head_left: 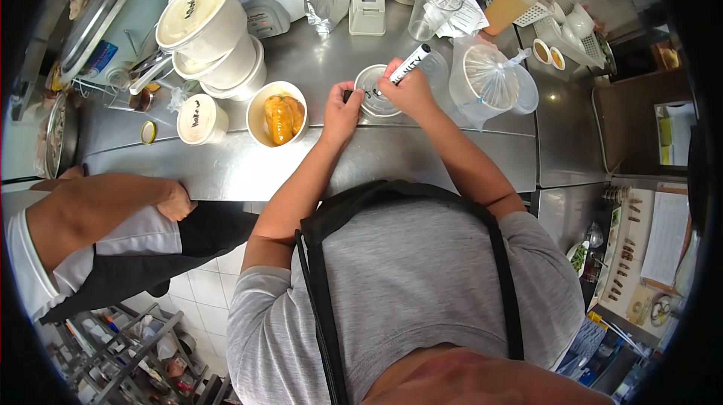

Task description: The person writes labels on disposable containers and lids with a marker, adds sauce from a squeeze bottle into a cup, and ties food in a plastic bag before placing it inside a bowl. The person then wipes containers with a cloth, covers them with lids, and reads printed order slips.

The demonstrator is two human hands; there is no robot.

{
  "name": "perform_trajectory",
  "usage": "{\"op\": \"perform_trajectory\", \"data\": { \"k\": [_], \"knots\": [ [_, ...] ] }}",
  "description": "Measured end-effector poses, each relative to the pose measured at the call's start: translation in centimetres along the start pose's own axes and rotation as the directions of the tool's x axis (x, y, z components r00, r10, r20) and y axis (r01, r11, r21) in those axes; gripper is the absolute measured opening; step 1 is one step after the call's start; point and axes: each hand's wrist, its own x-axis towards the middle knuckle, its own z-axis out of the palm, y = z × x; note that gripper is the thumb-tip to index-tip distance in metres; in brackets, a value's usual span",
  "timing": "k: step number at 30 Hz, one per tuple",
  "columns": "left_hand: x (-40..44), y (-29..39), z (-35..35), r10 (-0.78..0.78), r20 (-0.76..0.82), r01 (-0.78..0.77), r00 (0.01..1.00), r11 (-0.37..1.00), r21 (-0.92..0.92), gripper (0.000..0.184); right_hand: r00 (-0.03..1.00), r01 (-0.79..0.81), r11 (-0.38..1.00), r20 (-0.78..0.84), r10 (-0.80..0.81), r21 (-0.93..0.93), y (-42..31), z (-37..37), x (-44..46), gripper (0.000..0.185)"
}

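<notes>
Right fingers (pixel 392 68) pinching marker (pixel 411 63), left (pixel 353 100) touching lid (pixel 374 108)

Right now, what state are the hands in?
Left hand: closed on a small dark object, beside the round lid.
Right hand: closed, holding the white marker.

Mostly white, grey and black on my feed, plus one loud orange

I've got a white marker (pixel 410 64) with black print, a see-through lid (pixel 379 109) with black marks, yellow-orange food (pixel 282 120) against a white tub (pixel 254 116), a heathered grey shirt (pixel 422 277), black apron (pixel 361 200).
</notes>
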Motion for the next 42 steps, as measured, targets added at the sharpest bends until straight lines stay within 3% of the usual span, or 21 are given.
{"op": "perform_trajectory", "data": {
  "k": [9, 12, 21, 24, 33, 42],
  "knots": [
    [0.1, -0.1, 0.0, 0.024, 0.006, -0.024, 1.000, 0.999, 0.043, 0.019, 0.994, -0.086, 0.990, -0.053, 0.093, 0.110, -0.8, -0.4, 0.4, 0.014],
    [0.1, -0.3, 0.0, 0.024, -0.007, -0.024, 1.000, 0.999, 0.024, 0.019, 0.998, 0.008, 0.998, -0.061, -0.012, -0.064, -1.3, -0.2, 0.2, 0.013],
    [0.3, -0.5, -0.1, 0.043, -0.022, -0.042, 0.999, 0.997, 0.058, 0.018, 0.997, -0.079, 0.996, -0.018, 0.078, -0.049, -0.6, -0.9, 0.4, 0.015],
    [0.3, -0.5, -0.1, 0.047, -0.020, -0.046, 0.999, 0.997, 0.056, 0.018, 0.997, -0.069, 0.997, -0.030, 0.070, 0.030, 0.1, -0.9, 0.7, 0.014],
    [0.3, -0.6, -0.1, 0.049, -0.022, -0.047, 0.999, 0.997, 0.065, 0.018, 0.997, -0.066, 0.992, -0.043, 0.061, -0.104, -0.9, -1.7, 0.5, 0.014],
    [0.4, -0.9, -0.2, 0.073, -0.026, -0.071, 0.997, 0.995, 0.070, 0.019, 0.987, -0.142, 0.985, -0.088, 0.133, -0.098, 0.3, -2.1, 0.7, 0.013]
  ]
}}
